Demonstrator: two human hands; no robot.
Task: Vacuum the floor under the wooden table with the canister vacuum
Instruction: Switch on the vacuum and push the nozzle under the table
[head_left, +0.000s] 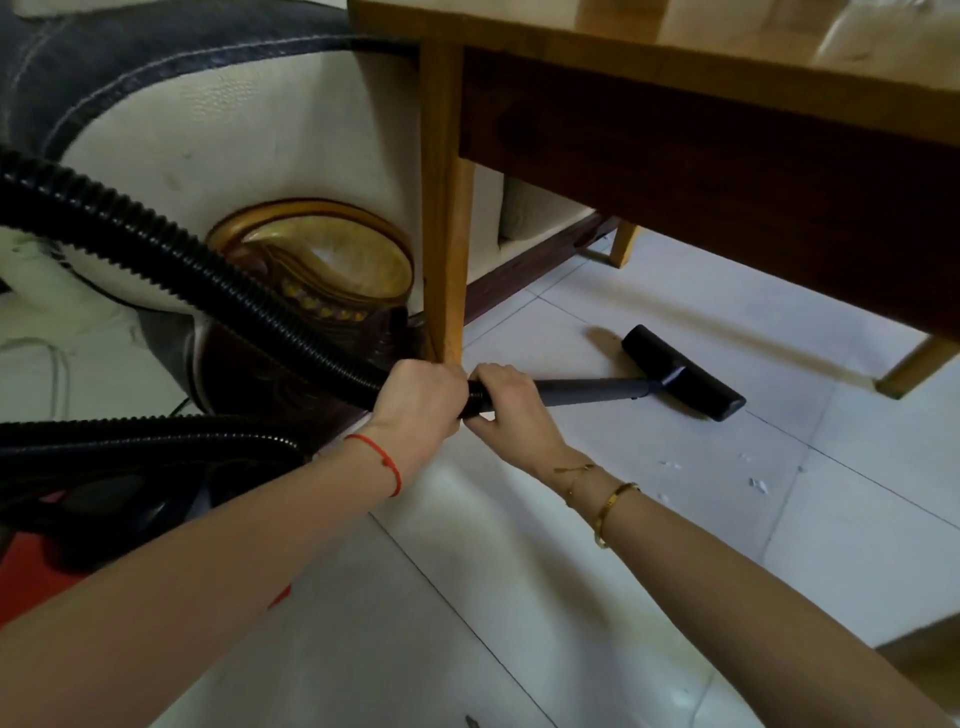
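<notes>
Mostly cropped canister vacuum (78, 525), hands (418, 397) hiding wand handle

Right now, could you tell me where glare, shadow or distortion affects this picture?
Head view: soft glare patches on the floor tiles; the wooden table throws shadow around the floor nozzle; wide-angle bending curves the hose and forearms; the table top's far right is blurred.

Both hands grip the vacuum wand (597, 391) side by side, left hand (418, 397) where the ribbed hose (208, 270) joins, right hand (511, 408) just ahead. Beyond them, the floor head (683, 371) rests on white tile under the table (727, 104).
</notes>
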